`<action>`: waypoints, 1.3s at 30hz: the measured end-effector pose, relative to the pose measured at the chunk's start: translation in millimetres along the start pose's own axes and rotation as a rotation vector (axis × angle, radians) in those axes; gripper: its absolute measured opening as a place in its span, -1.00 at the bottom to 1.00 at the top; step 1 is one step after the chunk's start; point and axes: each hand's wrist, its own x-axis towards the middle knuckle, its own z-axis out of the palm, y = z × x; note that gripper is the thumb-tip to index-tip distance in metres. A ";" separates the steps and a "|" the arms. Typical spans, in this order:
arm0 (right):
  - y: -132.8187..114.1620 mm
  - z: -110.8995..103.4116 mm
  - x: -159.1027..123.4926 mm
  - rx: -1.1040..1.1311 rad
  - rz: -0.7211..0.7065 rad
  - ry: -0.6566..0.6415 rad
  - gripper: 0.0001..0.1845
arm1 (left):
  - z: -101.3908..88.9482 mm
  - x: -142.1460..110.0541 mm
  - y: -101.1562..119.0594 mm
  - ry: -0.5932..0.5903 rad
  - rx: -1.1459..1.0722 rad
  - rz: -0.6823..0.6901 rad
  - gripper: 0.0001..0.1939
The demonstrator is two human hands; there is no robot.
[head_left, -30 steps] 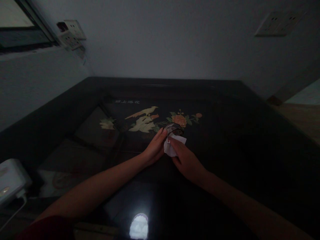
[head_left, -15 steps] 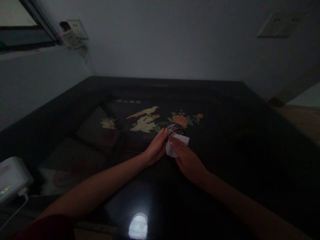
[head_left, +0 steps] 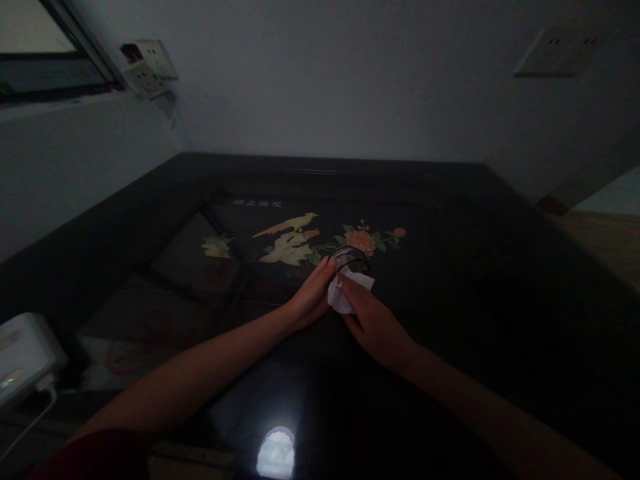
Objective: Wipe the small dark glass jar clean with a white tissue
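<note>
The left hand (head_left: 311, 293) clamps a dark-rimmed object (head_left: 352, 253), too dim to tell if a container, as the right hand (head_left: 379, 328) pinches white tissue (head_left: 339, 301) against it over a black, flower-decorated tabletop (head_left: 450, 287).

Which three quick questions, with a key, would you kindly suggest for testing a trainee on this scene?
1. Multiple choice: What does the right hand hold?
A) A pen
B) A thin white sheet
C) A spoon

2. True or false: The left hand touches the dark-rimmed object.

3. Fill in the blank: The white box, with a cord coming from it, is at the ____ edge of the picture.

Key: 1. B; 2. True; 3. left
</note>
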 end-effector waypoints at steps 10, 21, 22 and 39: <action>22.6 -32.3 5.6 -0.516 -0.203 0.026 -0.60 | -4.2 3.2 -0.2 -0.186 -0.063 -0.058 -0.68; 23.0 -43.2 7.4 -0.070 -0.043 0.227 -0.78 | 0.2 -5.2 -0.7 -0.256 0.127 0.062 -0.66; 20.7 -41.8 7.2 -0.037 -0.024 0.236 -0.78 | -0.8 -4.3 -1.8 -0.247 0.127 0.072 -0.66; -7.4 -16.3 5.5 -0.293 -0.080 0.022 -0.45 | 6.9 -4.7 5.3 -0.127 -0.039 -0.119 -0.53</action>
